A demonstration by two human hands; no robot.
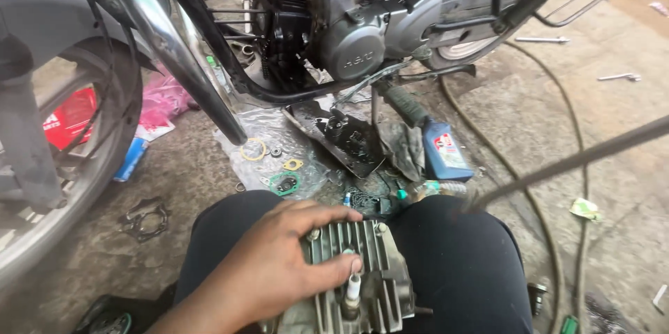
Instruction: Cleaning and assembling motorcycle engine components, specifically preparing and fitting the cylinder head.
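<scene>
while the finned cylinder head [362,271] rests across the person's lap, between the two dark-trousered knees at the near middle of the view, the left hand [279,271] lies spread over its fins, fingers curled down onto the metal and a fingertip touching the white spark plug [353,286]. the hand is pressing and steadying the part rather than clenched round it. the right hand is not in view, so i cannot tell its state; a blurred grey rod [578,160] slants in from the far right, and what carries it is not shown.

judged from this, the step in hand is holding the head still on the lap with the plug seated in it. the next move would seem to call for a firm brace from the left hand and a tool brought square to the part.

the head's long axis runs near to far, fins in the same line, its far end toward the motorcycle engine [348,34]. the plug stands roughly upright, tip end buried in the head.

beyond the knees lie gaskets [284,182] on a plastic sheet, a blue oil bottle [446,154] to the right, and the front wheel [63,167] at far left.
</scene>
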